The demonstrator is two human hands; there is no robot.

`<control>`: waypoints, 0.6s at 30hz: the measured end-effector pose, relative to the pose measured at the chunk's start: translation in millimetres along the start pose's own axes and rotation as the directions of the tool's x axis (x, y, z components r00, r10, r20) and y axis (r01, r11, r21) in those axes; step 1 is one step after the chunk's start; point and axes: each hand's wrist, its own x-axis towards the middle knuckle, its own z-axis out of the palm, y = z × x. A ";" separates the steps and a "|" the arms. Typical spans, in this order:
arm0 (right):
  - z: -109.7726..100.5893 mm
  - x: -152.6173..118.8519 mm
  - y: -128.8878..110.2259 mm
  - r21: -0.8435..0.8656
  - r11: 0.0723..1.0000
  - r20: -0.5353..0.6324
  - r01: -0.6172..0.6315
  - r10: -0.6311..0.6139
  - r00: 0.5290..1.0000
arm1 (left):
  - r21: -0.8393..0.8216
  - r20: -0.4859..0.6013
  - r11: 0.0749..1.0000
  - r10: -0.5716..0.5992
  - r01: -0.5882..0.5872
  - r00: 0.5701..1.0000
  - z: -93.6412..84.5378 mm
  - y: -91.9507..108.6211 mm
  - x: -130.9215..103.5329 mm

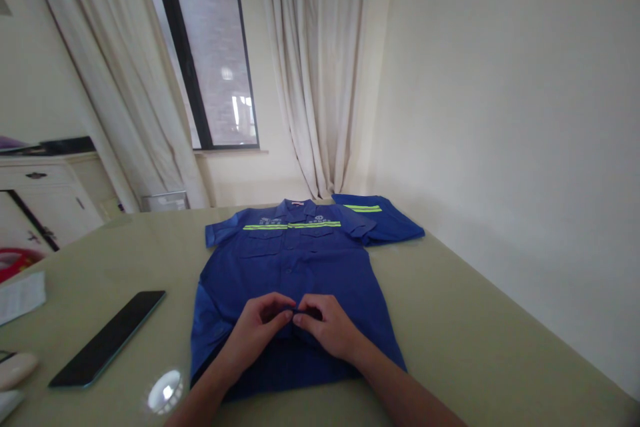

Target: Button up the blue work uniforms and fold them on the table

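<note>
Directly under you, the blue work shirt (pixel 293 273) lies flat and face up on the pale green table (pixel 475 320), collar toward the window, hem toward your body. Its long axis runs straight away from you, along the button placket. Both your hands meet on that centre line, low on the front near the hem. Your left hand (pixel 257 327) and right hand (pixel 327 327) are pinched narrow, fingertips touching each other over the placket and nipping the cloth there; whether a button sits between them cannot be told. Neither hand is nearer: they sit level, one on each side of the line.

Cloth is a matte woven fabric, softly creased, with two chest pockets and a yellow-green reflective stripe (pixel 291 225) across the chest. Short sleeves spread to each side.

A second folded blue garment (pixel 385 220) with the same stripe lies beyond the shirt's right shoulder, touching or just overlapped by its sleeve. A dark phone (pixel 107 338), flat and glossy, lies well apart to your left.
</note>
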 end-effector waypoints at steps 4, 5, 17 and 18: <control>1.7 1.6 3.6 0.051 0.999 -0.015 -0.006 0.006 1.000 | -0.053 0.036 0.999 -0.011 0.013 0.999 -2.1 2.0 -0.1; 2.1 2.4 5.3 0.060 0.998 -0.020 -0.010 0.012 1.000 | -0.070 0.038 0.997 -0.017 0.020 0.999 -2.3 3.4 -0.1; -1.9 5.9 -1.8 0.101 0.987 0.015 -0.126 0.125 0.992 | -0.259 0.038 0.960 -0.101 0.107 0.994 -1.5 12.1 -4.6; -2.3 5.9 -2.4 0.107 0.986 0.026 -0.129 0.127 0.992 | -0.269 0.043 0.956 -0.106 0.114 0.993 -1.3 11.3 -4.7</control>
